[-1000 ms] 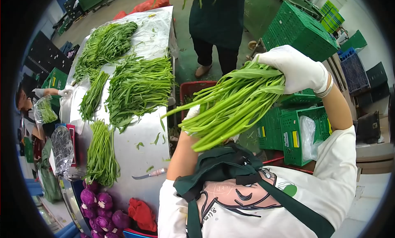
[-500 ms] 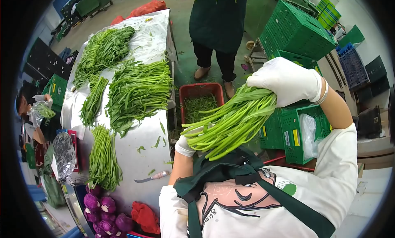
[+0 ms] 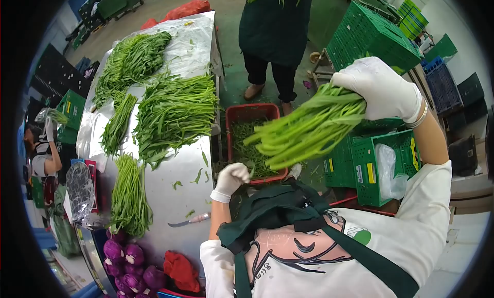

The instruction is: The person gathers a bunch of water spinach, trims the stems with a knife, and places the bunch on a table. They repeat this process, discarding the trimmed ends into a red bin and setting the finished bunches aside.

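My right hand [image 3: 378, 89], in a white glove, is raised and closed round the leafy end of a bunch of water spinach [image 3: 311, 128]. The cut stems point left and down, blurred by motion. My left hand [image 3: 232, 180], also gloved, is curled into a fist beside the table edge, apart from the bunch. Whatever its fingers may hold is hidden. Below the stems stands a red bin [image 3: 252, 108] with green trimmings inside. More water spinach [image 3: 177, 115] lies in piles on the metal table [image 3: 177, 192], with a smaller bunch [image 3: 129, 195] nearer me.
A curved knife [image 3: 190, 220] lies near the table's edge. Purple onions [image 3: 135, 254] and a red cloth [image 3: 181, 271] are at the near end. Green crates [image 3: 368, 169] stand to the right. A person in a dark apron [image 3: 275, 28] stands opposite; another person [image 3: 43, 154] is at left.
My right hand has lifted the bunch up and to the right. My left hand has come away from the stems and now shows as a fist. The person at left has raised a bag of greens.
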{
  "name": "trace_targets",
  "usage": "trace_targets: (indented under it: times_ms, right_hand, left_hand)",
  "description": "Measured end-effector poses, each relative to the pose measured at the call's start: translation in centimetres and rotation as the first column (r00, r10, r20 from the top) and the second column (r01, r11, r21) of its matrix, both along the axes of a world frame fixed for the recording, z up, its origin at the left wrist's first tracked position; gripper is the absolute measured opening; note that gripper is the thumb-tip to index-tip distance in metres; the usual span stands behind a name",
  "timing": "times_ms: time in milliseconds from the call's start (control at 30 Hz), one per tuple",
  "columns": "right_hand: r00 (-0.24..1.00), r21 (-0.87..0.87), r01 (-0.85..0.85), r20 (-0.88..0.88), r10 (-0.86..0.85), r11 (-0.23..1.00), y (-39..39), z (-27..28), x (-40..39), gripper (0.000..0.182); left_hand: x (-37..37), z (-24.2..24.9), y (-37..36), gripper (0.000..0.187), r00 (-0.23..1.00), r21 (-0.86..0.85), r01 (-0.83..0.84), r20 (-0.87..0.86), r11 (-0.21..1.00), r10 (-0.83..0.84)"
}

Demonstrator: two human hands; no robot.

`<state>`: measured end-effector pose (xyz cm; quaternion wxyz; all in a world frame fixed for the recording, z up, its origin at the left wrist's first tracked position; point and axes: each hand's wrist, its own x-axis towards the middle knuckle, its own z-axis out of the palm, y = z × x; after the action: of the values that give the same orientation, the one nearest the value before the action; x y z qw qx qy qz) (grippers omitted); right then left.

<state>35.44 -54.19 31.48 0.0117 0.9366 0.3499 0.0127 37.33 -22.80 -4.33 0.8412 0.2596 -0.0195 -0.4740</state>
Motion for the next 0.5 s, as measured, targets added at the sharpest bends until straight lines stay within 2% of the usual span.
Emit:
trace_targets:
  times_ms: [33,67,100,133,167,233,300,333,367,433,500]
  right_hand:
    - [0.999,-0.062,0.023,0.051,-0.019,0.998,0.0,-0.1,-0.2,0.038]
    - [0.997,-0.088,0.019,0.072,-0.013,0.996,0.1,-0.5,-0.3,0.038]
    - [0.995,-0.115,0.013,0.1,-0.001,0.993,0.3,-0.8,-0.2,0.038]
    - [0.991,-0.145,0.008,0.133,0.011,0.989,0.4,-0.9,0.0,0.038]
    - [0.99,-0.163,0.02,0.144,0.004,0.986,0.5,-0.8,0.0,0.038]
    - [0.988,-0.196,0.042,0.153,-0.012,0.98,0.8,-0.9,-0.3,0.038]
    - [0.991,-0.2,0.04,0.134,-0.014,0.979,1.2,-0.7,-0.4,0.038]
    - [0.992,-0.201,0.038,0.124,-0.013,0.979,1.4,-0.6,-0.4,0.039]
    - [0.993,-0.191,0.028,0.121,-0.005,0.981,1.5,-0.6,-0.4,0.039]
    - [0.993,-0.176,0.007,0.118,0.014,0.984,1.6,-0.4,-0.3,0.04]
    - [0.993,-0.209,0.028,0.116,-0.003,0.978,1.9,0.0,-0.5,0.041]
  left_hand:
    - [-0.3,-0.6,-0.4,0.027,0.982,0.162,0.106,0.136,0.981,-0.129]
    - [-0.9,1.8,-1.6,0.023,0.959,0.397,0.099,0.206,0.913,-0.194]
    - [-1.0,4.1,-2.5,0.028,0.926,0.606,0.059,0.263,0.794,-0.27]
    - [-0.6,2.7,-2.4,0.048,0.654,0.609,-0.185,0.662,0.771,-0.366]
    - [-0.9,3.6,-2.5,0.045,0.414,0.635,-0.529,0.772,0.564,-0.481]
    - [-0.8,8.9,-3.0,0.034,0.337,0.502,-0.777,0.841,0.38,-0.422]
    - [-0.8,12.5,-4.0,0.022,0.405,0.361,-0.82,0.914,0.445,0.005]
    - [-0.7,13.6,-4.4,0.015,0.179,0.168,-0.906,0.984,0.388,-0.008]
    - [-0.8,15.3,-5.0,0.012,0.109,0.085,-0.912,0.993,0.401,0.038]
    - [-0.5,15.8,-5.6,0.009,0.032,0.024,-0.934,0.999,0.356,0.017]
    - [0.2,15.8,-5.2,0.01,0.204,0.151,-0.941,0.967,0.302,0.154]
